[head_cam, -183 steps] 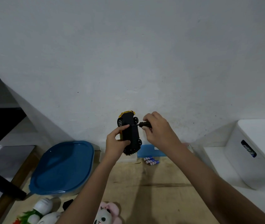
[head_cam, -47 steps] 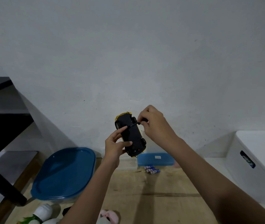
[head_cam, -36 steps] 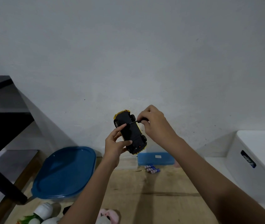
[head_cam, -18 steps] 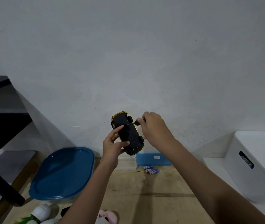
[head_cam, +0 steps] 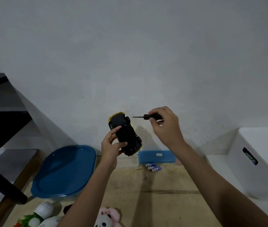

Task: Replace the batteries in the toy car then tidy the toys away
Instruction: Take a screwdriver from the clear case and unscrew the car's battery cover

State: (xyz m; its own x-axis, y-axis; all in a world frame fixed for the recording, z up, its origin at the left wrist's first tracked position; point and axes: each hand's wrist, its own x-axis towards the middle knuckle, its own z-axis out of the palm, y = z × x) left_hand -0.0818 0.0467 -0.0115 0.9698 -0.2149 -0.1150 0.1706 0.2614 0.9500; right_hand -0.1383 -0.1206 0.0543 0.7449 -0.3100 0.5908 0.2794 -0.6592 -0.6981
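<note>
Directions from the middle of the bench.
- Middle to 6 o'clock: bare wood, open lane between the two forearms.
- 9 o'clock: blue-lidded tub, walls off the left side.
- 12 o'clock: blue case against the wall; three batteries just before it; clear box at 11.
- 3 o'clock: white bin, beyond the bench edge.
- 7 o'clock: plush toys crowd the near edge.
- 10 o'clock: black leg of a dark frame slants down.
- Overhead: clear gap between toy car in left grip and screwdriver in right grip.
</note>
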